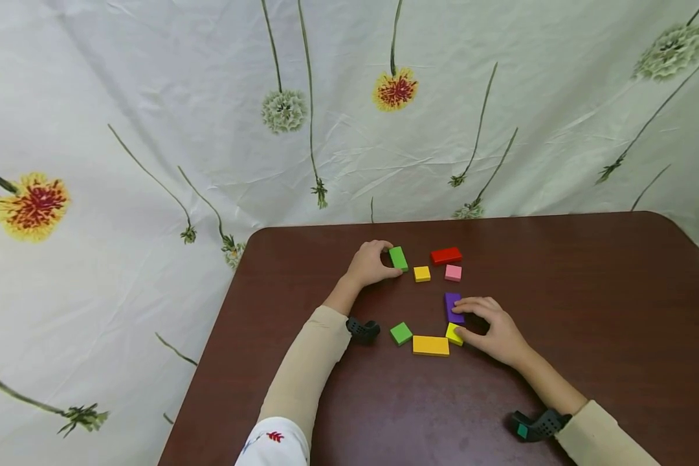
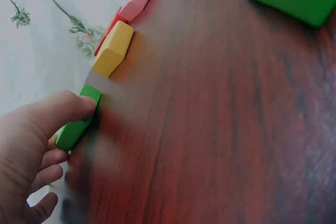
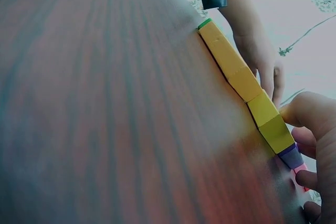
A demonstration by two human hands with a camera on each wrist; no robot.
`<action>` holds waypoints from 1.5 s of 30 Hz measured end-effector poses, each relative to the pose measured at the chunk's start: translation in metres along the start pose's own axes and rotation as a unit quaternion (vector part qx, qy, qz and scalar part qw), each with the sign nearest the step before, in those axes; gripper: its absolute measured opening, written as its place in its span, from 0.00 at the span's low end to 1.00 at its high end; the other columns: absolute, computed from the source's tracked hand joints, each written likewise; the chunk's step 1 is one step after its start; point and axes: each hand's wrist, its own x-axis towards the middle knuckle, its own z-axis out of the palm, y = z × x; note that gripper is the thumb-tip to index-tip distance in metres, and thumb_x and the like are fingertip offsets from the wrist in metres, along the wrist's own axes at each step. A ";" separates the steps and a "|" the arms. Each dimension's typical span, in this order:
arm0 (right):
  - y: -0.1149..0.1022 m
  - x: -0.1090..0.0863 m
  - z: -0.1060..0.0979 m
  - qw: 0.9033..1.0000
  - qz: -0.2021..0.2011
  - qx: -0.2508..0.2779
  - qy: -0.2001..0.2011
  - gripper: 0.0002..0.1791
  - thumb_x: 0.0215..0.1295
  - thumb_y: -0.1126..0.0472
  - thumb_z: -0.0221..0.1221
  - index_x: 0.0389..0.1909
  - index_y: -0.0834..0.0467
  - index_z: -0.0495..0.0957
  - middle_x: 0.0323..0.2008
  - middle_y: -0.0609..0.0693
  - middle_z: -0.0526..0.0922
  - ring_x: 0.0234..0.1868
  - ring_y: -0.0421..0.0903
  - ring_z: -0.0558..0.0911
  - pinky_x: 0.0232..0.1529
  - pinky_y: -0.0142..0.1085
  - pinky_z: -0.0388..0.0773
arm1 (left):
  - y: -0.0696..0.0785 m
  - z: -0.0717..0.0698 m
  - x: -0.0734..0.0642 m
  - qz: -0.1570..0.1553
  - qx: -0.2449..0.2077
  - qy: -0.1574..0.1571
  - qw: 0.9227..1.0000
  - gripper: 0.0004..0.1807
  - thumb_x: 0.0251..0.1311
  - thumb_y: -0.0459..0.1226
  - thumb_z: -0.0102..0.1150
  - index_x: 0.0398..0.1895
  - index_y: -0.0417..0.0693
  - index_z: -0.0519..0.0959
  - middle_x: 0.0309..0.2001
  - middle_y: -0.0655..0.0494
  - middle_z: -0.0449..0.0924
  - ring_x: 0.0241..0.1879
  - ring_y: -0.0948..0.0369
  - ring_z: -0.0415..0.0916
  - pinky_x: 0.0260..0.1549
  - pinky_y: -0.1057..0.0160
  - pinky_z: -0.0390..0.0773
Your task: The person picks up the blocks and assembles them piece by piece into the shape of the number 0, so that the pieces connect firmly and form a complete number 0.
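Note:
My left hand point(image 1: 373, 264) pinches a green rectangular block point(image 1: 399, 259) between thumb and fingers, at the far left of a loose ring of coloured blocks. In the left wrist view, the thumb lies against this green block point(image 2: 79, 121), close over the table. At the ring's right side, my right hand point(image 1: 497, 329) has its thumb at a small yellow block point(image 1: 454, 334) and its fingertips on a purple block point(image 1: 453, 307). Thumb and fingers are spread apart there. The yellow block point(image 3: 270, 121) and the purple block point(image 3: 291, 156) stand end to end in the right wrist view.
An orange-yellow long block point(image 1: 430, 345) and a green block point(image 1: 401, 333) lie at the near side. Toward the back are a small yellow-orange block point(image 1: 422, 274), a pink block point(image 1: 453, 273) and a red block point(image 1: 446, 256). A flowered cloth point(image 1: 349, 149) hangs behind the brown table point(image 1: 588, 291).

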 end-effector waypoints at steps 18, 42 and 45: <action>0.000 0.001 0.001 1.000 -0.004 -0.002 -0.001 0.21 0.50 0.64 0.72 0.48 0.57 0.83 0.51 0.51 0.81 0.50 0.46 0.73 0.50 0.44 0.71 | 0.007 -0.009 -0.036 0.031 -0.040 -0.010 0.999 0.33 0.52 0.49 0.71 0.59 0.45 0.75 0.55 0.49 0.75 0.55 0.52 0.68 0.54 0.52 0.71; -0.002 -0.001 0.001 1.000 -0.013 0.000 0.008 0.20 0.50 0.65 0.71 0.47 0.57 0.83 0.51 0.52 0.81 0.49 0.47 0.74 0.50 0.41 0.70 | 0.011 0.001 -0.090 0.076 0.015 -0.030 0.997 0.33 0.52 0.51 0.70 0.61 0.49 0.75 0.57 0.54 0.75 0.57 0.52 0.68 0.57 0.50 0.67; -0.002 -0.001 0.001 1.000 -0.020 0.000 0.011 0.19 0.50 0.65 0.71 0.47 0.56 0.83 0.50 0.52 0.81 0.48 0.48 0.75 0.49 0.40 0.70 | 0.011 0.000 -0.093 0.073 0.018 -0.033 0.997 0.34 0.52 0.52 0.70 0.62 0.50 0.74 0.59 0.54 0.75 0.59 0.51 0.67 0.59 0.48 0.65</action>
